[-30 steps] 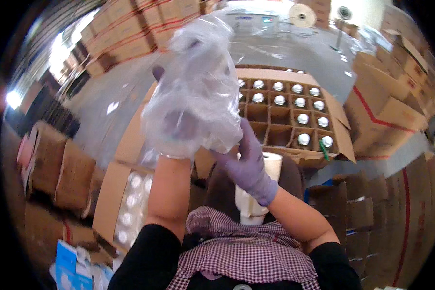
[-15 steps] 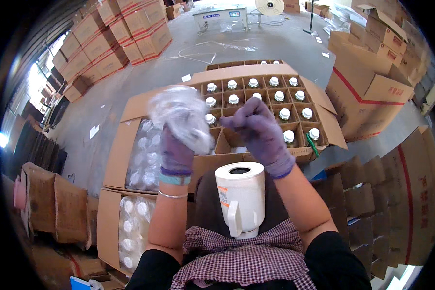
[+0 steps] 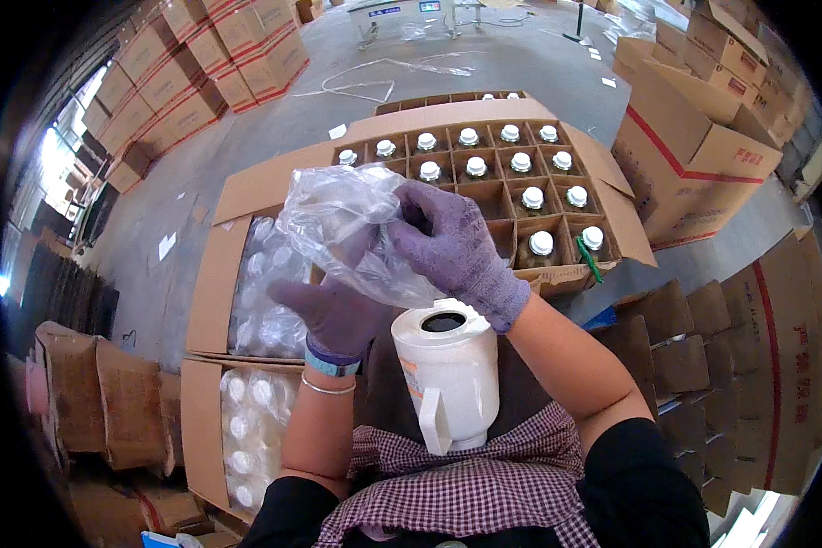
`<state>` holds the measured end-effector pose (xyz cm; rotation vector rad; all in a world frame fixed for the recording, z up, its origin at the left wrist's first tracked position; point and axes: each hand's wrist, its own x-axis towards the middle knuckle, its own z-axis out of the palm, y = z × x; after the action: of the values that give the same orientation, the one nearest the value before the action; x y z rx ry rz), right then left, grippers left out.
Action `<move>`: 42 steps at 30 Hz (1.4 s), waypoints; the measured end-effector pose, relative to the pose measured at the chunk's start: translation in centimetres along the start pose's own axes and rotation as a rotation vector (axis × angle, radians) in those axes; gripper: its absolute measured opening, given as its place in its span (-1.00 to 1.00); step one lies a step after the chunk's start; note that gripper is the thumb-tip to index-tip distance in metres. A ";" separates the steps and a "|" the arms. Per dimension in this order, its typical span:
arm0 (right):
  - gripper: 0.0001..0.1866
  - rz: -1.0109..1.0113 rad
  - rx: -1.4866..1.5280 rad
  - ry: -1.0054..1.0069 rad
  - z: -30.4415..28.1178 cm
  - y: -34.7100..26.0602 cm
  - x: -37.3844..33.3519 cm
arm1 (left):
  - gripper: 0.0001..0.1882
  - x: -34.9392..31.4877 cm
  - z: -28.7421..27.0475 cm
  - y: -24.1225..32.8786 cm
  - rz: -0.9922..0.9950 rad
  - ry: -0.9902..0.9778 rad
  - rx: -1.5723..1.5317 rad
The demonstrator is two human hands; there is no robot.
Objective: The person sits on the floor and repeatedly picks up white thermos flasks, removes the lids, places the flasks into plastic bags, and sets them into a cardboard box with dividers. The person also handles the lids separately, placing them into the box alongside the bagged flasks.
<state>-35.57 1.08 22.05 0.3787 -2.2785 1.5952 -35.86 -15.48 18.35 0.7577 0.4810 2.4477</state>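
A crumpled clear plastic bag (image 3: 342,205) is held up in front of me. My right hand (image 3: 452,247), in a purple glove, pinches its right side between thumb and fingers. Beneath the bag's lower left is my left hand (image 3: 333,310), also gloved, with its thumb spread out; its other fingers are partly hidden behind the plastic. A white jug-shaped thing (image 3: 457,384) with a handle and a round dark opening stands upright between my legs, just below the hands. Beyond them, an open divided carton (image 3: 603,164) holds white-capped bottles (image 3: 475,167), one per compartment.
A green strip (image 3: 589,260) hangs at the carton's near right corner. To the left, two open boxes hold plastic-wrapped bottles (image 3: 269,274) and white-capped bottles (image 3: 242,425). Folded cardboard (image 3: 776,365) and a tall open carton (image 3: 685,173) stand right. Stacked cartons (image 3: 210,64) rise far left.
The bag has come to the right and spread out. My right hand has moved left and down and taken hold of it. My left hand has dropped lower, its thumb now spread.
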 end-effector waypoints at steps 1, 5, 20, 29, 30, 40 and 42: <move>-0.78 -0.057 -0.008 0.022 0.1 0.2 -0.1 | 0.60 0.1 0.3 0.2 -0.035 -0.046 -0.089; -0.79 -0.216 -0.167 0.015 0.4 1.5 -0.6 | 0.18 -0.7 -2.5 0.8 -0.031 0.213 0.487; -0.68 0.282 0.409 -0.238 -6.6 11.1 -12.7 | -0.71 -10.6 -4.5 -4.0 0.326 0.517 1.441; -0.74 -0.052 -0.473 -0.303 -5.3 8.0 -19.3 | -0.66 -12.0 -0.6 -3.4 0.003 0.281 1.884; -0.74 0.034 -0.434 -0.348 -4.9 8.1 -19.8 | -0.65 -11.2 0.1 -2.8 -0.057 0.276 1.906; -0.53 -0.020 -0.342 -0.291 -3.7 4.2 -27.5 | -0.59 -13.7 8.1 -6.2 -0.293 -0.029 2.053; -0.40 0.096 -0.235 -0.183 -3.2 3.7 -27.8 | -0.62 -13.2 6.7 -6.2 -0.409 -0.119 2.148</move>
<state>-11.41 6.06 8.37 0.3728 -2.6254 1.3629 -20.14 -16.98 15.18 1.1454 2.7803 0.6222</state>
